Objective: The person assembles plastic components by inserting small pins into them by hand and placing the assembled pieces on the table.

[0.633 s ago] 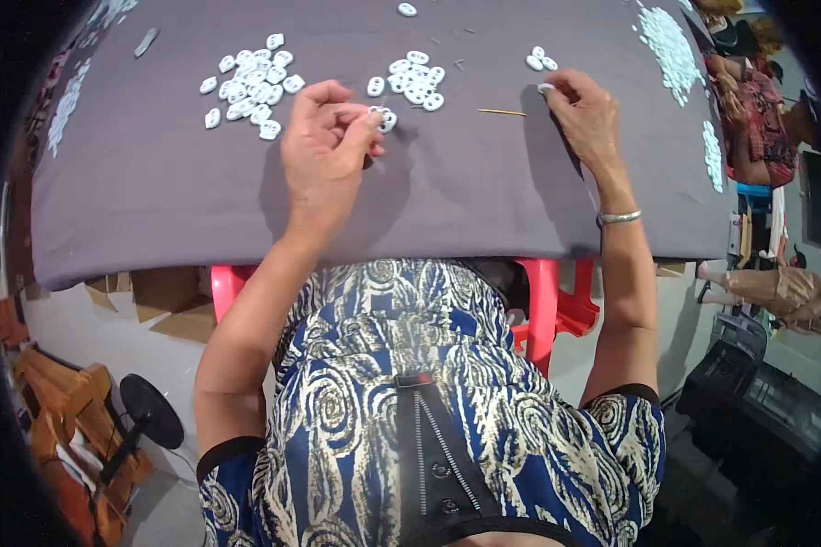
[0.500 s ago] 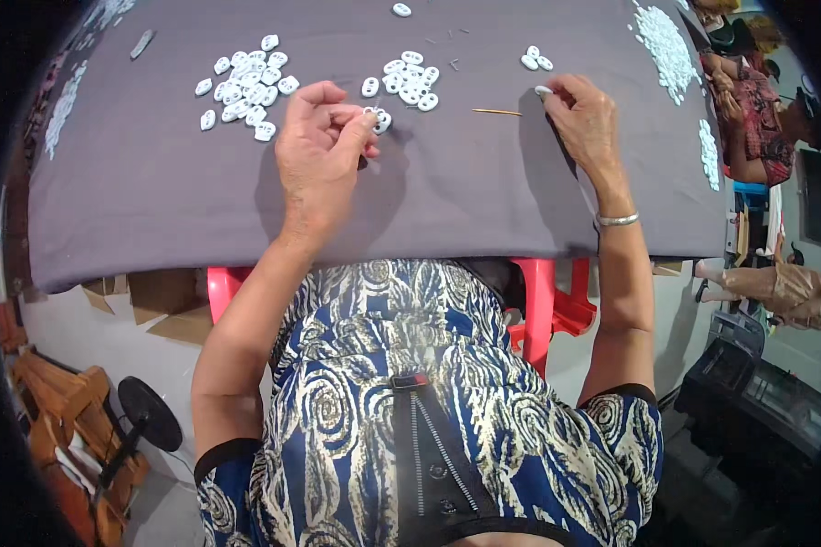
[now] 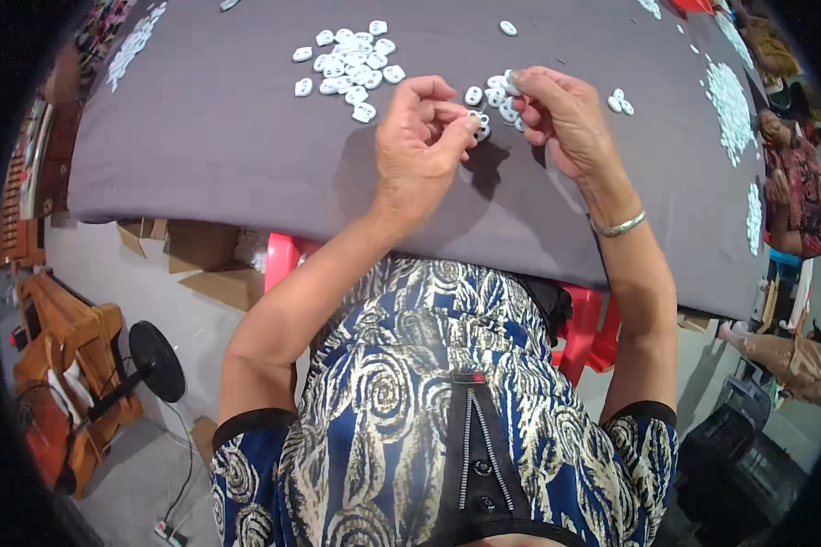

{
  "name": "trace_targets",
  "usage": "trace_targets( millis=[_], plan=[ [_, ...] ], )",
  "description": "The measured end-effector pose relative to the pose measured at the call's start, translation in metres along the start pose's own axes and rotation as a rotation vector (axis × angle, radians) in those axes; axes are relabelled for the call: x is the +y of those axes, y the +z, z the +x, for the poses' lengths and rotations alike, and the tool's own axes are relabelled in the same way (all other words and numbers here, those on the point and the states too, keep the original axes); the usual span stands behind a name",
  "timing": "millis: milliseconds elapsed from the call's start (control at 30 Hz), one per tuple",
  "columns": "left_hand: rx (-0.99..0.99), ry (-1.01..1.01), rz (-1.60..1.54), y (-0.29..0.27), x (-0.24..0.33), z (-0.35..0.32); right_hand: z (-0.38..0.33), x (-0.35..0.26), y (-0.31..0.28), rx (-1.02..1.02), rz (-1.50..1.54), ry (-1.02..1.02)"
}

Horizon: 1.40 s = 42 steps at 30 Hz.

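My left hand (image 3: 418, 155) is closed in a pinch on a small white plastic piece with dark holes (image 3: 483, 132), held above the grey cloth (image 3: 274, 173). Close by on its right, my right hand (image 3: 570, 123) pinches a small white oval piece (image 3: 510, 84), partly covered by the fingers. Beneath and behind the right fingertips lies a small group of white two-holed pieces (image 3: 495, 96), some hidden by that hand. A larger pile of similar white pieces (image 3: 345, 66) is spread beyond my left hand. Two or three white ovals (image 3: 619, 102) lie to the right.
Heaps of white bits (image 3: 730, 114) line the table's right side, with another strip (image 3: 137, 46) at the far left. A lone white oval (image 3: 508, 28) lies farther back. Under the near edge are a red chair (image 3: 281, 260) and cardboard boxes (image 3: 208, 251). Another person (image 3: 794, 196) is at right.
My right hand has come left with its white oval, close to my left hand. The view has swung, so the table appears shifted right. The thin orange stick no longer shows.
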<state>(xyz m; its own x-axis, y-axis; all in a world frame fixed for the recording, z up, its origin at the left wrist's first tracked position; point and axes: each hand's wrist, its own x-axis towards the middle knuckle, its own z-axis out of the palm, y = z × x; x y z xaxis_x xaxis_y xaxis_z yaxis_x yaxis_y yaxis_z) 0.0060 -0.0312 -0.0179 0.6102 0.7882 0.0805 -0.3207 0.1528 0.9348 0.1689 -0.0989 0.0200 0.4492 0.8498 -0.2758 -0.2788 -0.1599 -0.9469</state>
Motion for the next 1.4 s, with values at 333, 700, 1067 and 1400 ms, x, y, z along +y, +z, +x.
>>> trace_targets(
  millis=[333, 700, 1067, 1400],
  plan=[
    [0.012, 0.008, 0.057, -0.005, 0.006, 0.003, -0.001, 0.009, 0.027, 0.011, 0.122, 0.056],
    [-0.004, 0.012, 0.060, -0.004, 0.004, 0.003, -0.003, 0.008, 0.026, -0.009, 0.116, 0.011],
    [-0.003, 0.036, 0.027, -0.004, 0.002, 0.003, -0.004, 0.008, 0.027, -0.031, 0.045, -0.039],
    [-0.014, 0.030, 0.023, -0.006, 0.001, 0.003, -0.005, 0.007, 0.026, -0.037, -0.026, -0.052]
  ],
)
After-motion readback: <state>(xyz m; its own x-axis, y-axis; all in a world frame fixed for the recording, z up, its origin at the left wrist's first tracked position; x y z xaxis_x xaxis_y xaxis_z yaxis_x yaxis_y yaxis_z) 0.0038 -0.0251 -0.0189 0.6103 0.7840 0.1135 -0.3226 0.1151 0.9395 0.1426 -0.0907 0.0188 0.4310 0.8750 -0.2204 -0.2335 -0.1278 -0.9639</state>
